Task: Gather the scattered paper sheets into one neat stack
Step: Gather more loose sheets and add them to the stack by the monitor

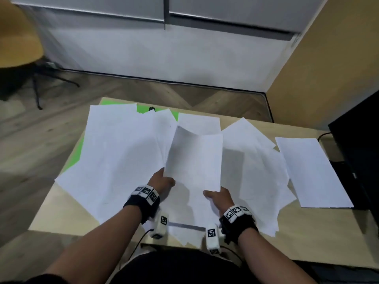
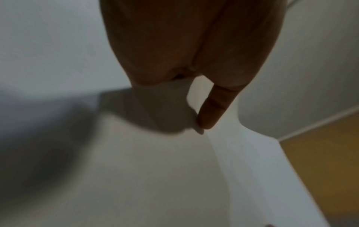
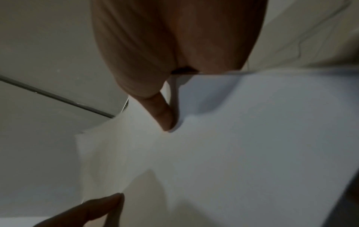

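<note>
Several white paper sheets (image 1: 123, 152) lie fanned and overlapping across the table (image 1: 61, 214). I hold a raised sheet (image 1: 194, 158) above the middle, its far edge curling upward. My left hand (image 1: 164, 181) pinches its near left corner, thumb (image 2: 211, 109) on top of the paper (image 2: 155, 169). My right hand (image 1: 219, 196) pinches the near right corner, thumb (image 3: 163, 113) pressed on the sheet (image 3: 233, 138). The fingers of both hands are hidden beneath the paper. One separate sheet (image 1: 311, 173) lies alone at the right.
A green mat (image 1: 73, 154) shows under the papers at the back left. A black monitor (image 1: 361, 144) and cable stand at the right table edge. A yellow chair (image 1: 18, 35) is on the floor at far left.
</note>
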Demonstrator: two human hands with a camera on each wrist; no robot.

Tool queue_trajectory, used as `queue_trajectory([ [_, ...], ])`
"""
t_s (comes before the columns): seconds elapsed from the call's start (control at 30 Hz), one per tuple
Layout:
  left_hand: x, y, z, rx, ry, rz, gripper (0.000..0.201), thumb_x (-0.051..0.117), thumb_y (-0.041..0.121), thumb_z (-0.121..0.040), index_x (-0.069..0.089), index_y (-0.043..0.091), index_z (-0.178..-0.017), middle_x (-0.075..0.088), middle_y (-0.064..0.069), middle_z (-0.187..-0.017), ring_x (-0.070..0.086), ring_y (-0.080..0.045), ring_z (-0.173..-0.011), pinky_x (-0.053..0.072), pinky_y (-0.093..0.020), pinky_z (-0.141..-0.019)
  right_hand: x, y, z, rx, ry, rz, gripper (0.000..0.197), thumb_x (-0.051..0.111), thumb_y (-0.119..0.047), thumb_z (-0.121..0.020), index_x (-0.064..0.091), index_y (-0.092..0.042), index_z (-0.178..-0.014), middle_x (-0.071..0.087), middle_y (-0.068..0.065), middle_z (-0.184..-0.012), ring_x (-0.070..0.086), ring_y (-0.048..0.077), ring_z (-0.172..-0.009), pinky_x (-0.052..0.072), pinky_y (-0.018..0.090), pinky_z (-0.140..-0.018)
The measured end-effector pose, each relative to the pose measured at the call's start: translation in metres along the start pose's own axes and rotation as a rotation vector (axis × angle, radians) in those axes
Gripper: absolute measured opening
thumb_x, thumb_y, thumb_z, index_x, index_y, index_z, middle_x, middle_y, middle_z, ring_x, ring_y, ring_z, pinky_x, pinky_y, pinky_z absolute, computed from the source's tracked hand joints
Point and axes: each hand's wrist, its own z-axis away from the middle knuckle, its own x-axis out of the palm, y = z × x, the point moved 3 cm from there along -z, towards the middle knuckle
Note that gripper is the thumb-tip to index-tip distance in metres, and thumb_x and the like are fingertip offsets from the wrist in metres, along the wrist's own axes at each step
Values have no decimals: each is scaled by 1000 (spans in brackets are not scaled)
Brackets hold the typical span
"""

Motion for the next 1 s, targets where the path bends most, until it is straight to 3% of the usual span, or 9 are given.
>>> queue_trajectory([
  [0.07,-34,6,4,12,100,-112,32,66,20,-73,64,26,-104,71,0,-95,67,-26,-94,53,-33,-87,15,-1,0,-28,64,113,19,66,6,-76,64,-11,-70,65,5,-81,58,19,-79,45,28,-77],
  [0.13,-75,2,-3,32,283,-201,25,66,26,-82,65,24,-107,69,-3,-102,64,-26,-103,52,-34,-91,26,-5,1,-42,123,196,11,63,4,-80,63,-7,-79,62,6,-83,56,18,-80,41,24,-74],
  [0.23,-126,-17,-9,-53,600,-479,57,70,51,-75,55,17,-117,50,-12,-120,44,-34,-118,42,-46,-96,37,-1,-5,-26,204,248,17,59,0,-83,66,-6,-98,66,8,-95,59,20,-87,39,22,-77],
  [0.3,-148,-29,-11,-163,672,-525,82,72,63,-67,45,9,-123,43,-15,-125,37,-36,-121,38,-51,-96,46,7,-10,-12,222,299,23,59,-3,-83,68,-6,-103,70,11,-103,60,23,-89,40,24,-79],
  [0.43,-160,-37,-20,-268,645,-522,99,77,67,-60,39,3,-124,39,-15,-128,32,-35,-125,41,-52,-93,53,14,-13,-9,280,356,31,57,-6,-83,69,-9,-111,71,14,-109,63,30,-96,45,27,-84],
  [0.53,-159,-32,-28,-266,609,-571,95,79,64,-60,40,3,-123,36,-14,-127,33,-35,-123,45,-51,-86,56,13,-12,6,306,382,35,55,-6,-83,67,-11,-115,70,14,-114,63,33,-104,48,31,-92],
  [0.73,-157,-26,-38,-227,507,-518,80,80,43,-65,40,5,-122,36,-15,-127,40,-38,-119,45,-47,-87,60,12,-7,-1,334,406,34,52,-6,-86,64,-11,-117,68,15,-116,60,34,-107,44,30,-89],
  [0.9,-142,-21,-49,-39,382,-253,83,71,20,-73,32,17,-145,49,-11,-137,52,-33,-124,45,-43,-103,61,12,-6,-6,327,419,33,53,-7,-85,64,-11,-116,68,14,-115,61,35,-105,44,31,-88],
  [1.0,-129,-18,-50,84,343,-230,69,59,9,-84,34,20,-148,50,-10,-142,51,-30,-126,43,-37,-104,60,13,-4,-15,327,399,33,55,-8,-85,65,-12,-117,69,13,-114,62,33,-105,44,29,-87],
])
